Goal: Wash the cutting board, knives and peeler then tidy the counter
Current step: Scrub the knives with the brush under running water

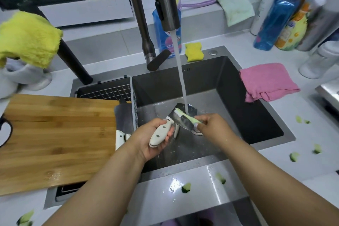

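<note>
Filling the middle of the frame, the dark steel sink (229, 86) receives a stream of water from the tap (165, 0) at top centre. At left, the wooden cutting board (55, 134) lies on the counter, its right edge reaching the wire rack (110, 91) at the sink's left rim; a second knife (123, 117) rests there, blade flat, with what may be another white handle beside it. A pink cloth (267, 81) drapes over the sink's right rim; a yellow cloth (27, 38) hangs at upper left; a yellow sponge (194, 51) sits behind the basin. Green peel scraps (186, 187) dot the counter at lower centre and right. Just below the stream, the left hand (152, 137) wraps the white handle of the cleaver (183, 117), blade held flat, while the right hand (211, 124) pinches a green toothbrush (185, 115) whose bristles lie on the blade. The peeler cannot be identified. Likely hazards: a wet handle may slip in the grip; the brushing fingers, working close to the edge, could slide onto it; splashing may spread scraps.
</note>
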### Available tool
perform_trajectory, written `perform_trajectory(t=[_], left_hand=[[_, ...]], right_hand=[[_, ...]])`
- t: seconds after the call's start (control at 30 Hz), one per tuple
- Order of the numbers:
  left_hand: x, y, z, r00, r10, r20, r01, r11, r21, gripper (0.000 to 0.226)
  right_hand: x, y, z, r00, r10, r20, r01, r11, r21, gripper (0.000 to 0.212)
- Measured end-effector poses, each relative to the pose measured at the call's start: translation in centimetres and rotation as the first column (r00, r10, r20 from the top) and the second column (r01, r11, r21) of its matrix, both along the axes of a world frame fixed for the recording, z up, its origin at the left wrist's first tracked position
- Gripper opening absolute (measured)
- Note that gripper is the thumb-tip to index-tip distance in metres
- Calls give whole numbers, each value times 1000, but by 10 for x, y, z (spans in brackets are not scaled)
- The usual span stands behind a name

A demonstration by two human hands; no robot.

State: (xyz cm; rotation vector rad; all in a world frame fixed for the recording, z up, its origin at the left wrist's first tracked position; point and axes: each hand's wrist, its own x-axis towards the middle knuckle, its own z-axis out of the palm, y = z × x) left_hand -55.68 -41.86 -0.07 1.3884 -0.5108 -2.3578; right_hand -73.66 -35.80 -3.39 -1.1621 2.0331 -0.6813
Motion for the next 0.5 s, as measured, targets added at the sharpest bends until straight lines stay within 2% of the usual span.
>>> perform_trajectory(t=[0.13, 0.23, 0.37, 0.5], left_hand=[[8, -1, 2, 998, -59, 20, 59, 998, 20, 32], [12, -3, 7, 989, -100, 109, 109, 991, -80, 28], [11, -3, 15, 969, -17, 247, 84, 961, -263, 22], [8, -2, 21, 951, 45, 307, 67, 937, -343, 17]], right_hand=[[-29, -10, 1, 994, -30, -103, 42, 993, 113, 26], [-36, -10, 0, 983, -40, -178, 64, 989, 132, 26], [-23, -4, -1, 990, -78, -122, 86, 994, 62, 25], [-13, 0, 4, 995, -49, -87, 51, 998, 28, 21]])
